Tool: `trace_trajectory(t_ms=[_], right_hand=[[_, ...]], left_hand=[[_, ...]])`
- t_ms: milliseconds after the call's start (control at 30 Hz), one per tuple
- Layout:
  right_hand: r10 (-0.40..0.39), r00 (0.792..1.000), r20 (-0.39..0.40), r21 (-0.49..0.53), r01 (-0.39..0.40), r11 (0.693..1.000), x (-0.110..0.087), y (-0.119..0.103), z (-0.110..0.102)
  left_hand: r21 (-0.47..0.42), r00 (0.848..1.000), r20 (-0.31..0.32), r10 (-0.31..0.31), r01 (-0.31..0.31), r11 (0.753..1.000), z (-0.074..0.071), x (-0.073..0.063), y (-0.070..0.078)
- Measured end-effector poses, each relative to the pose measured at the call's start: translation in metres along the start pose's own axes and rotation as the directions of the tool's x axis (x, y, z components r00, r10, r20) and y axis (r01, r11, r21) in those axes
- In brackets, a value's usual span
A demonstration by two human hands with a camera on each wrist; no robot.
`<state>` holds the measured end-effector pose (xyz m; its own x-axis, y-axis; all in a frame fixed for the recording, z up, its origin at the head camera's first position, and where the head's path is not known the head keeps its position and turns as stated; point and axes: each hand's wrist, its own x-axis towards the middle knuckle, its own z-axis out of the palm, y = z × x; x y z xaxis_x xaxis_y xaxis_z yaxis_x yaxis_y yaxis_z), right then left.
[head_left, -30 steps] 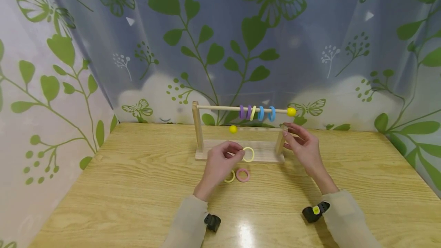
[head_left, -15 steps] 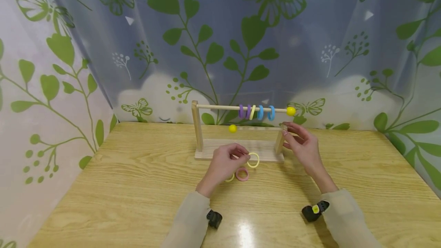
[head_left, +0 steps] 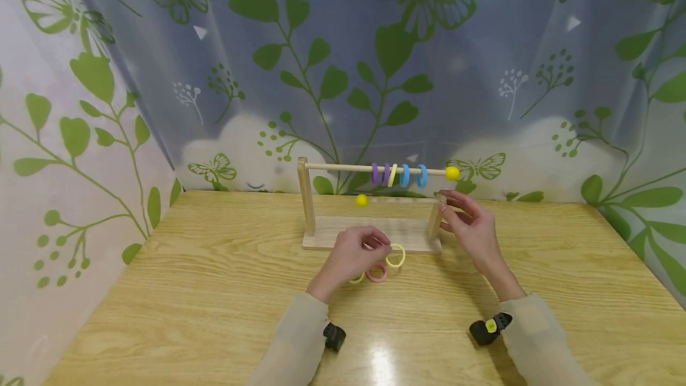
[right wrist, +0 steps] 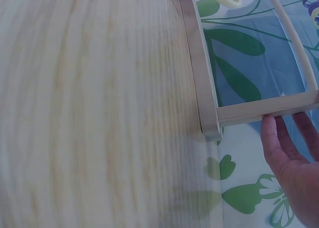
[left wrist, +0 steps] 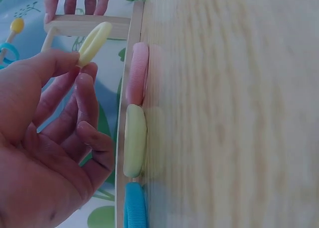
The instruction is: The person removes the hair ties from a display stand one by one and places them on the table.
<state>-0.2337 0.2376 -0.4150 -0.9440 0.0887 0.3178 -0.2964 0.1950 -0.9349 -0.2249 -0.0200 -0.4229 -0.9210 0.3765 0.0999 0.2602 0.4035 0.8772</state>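
Head view: the left hand (head_left: 356,253) pinches a pale yellow ring (head_left: 404,256) near the wooden rack (head_left: 334,232); the right hand (head_left: 474,232) touches its post (head_left: 435,226). Left wrist view: the ring is clear of the tabletop (left wrist: 229,113). Right wrist view: that hand's fingers (right wrist: 269,136) spread against the post.

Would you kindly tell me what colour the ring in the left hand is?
The ring is pale yellow; the left wrist view shows it best.

From my remote seat I see blue-grey fabric (head_left: 343,70) with green leaves and butterflies at twelve o'clock, paler leafy fabric (head_left: 64,177) at nine, and glare (head_left: 382,365) at six on the wood-grained table (head_left: 203,296).
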Motion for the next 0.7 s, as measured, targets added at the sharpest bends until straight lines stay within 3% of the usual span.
trace_trajectory(t_ms=[233,433,700], right_hand=[[-0.003,1.000,0.000,-0.003,0.003,1.000,-0.0002,0.0000,0.0001],[-0.006,1.000,-0.002,-0.024,0.006,1.000,-0.0005,0.0001,0.0002],[-0.012,1.000,0.000,-0.028,0.012,1.000,-0.0004,0.0004,-0.0001]], left_hand=[[-0.005,0.998,0.060,-0.034,0.034,0.999,0.0023,0.0000,0.0010],[-0.074,0.988,0.137,-0.064,0.074,0.995,0.0057,0.0012,0.0025],[-0.003,0.977,0.207,-0.043,0.045,0.999,0.0076,0.0014,0.0054]])
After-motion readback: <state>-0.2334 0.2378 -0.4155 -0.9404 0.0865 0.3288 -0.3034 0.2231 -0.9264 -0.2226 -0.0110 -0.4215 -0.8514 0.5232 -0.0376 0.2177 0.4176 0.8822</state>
